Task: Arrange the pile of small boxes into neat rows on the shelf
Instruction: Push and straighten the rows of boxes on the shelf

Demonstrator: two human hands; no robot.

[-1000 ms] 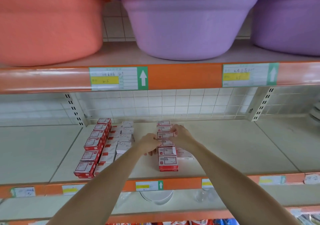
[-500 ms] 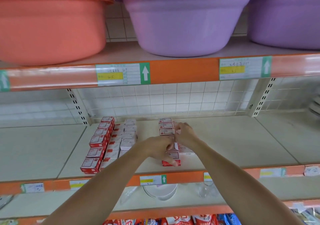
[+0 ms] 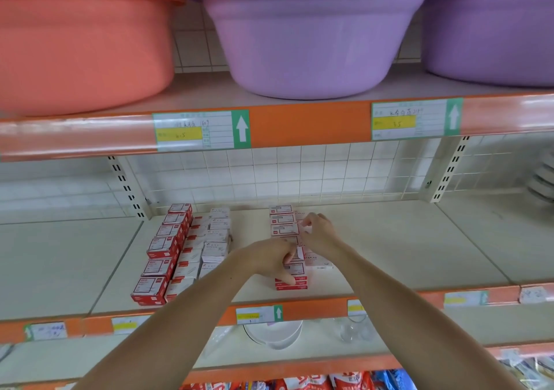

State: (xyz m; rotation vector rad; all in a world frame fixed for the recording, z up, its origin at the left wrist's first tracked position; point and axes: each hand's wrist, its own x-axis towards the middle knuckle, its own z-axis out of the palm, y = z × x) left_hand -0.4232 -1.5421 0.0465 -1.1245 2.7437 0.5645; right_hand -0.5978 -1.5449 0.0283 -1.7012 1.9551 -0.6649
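A: Boxes (image 3: pixel 284 230), the red-and-white ones, run in a row from mid-frame up toward the back grid, long axis front-to-back on the shelf (image 3: pixel 389 248). Which hand's on them?

B: Both. Left hand (image 3: pixel 274 259) lies over the row's near end, fingers bent down, thumb on the front stack; whether it's gripping or just steadying, can't tell. Right hand (image 3: pixel 319 232) sits just right of the row, further back, fingertips pinching a box edge.

A: Loose one?

B: White box (image 3: pixel 319 262) lies flat just right of the row, under the right wrist. Right hand's nearer, I'd guess. Two finished rows (image 3: pixel 168 248) sit left of centre, well apart.
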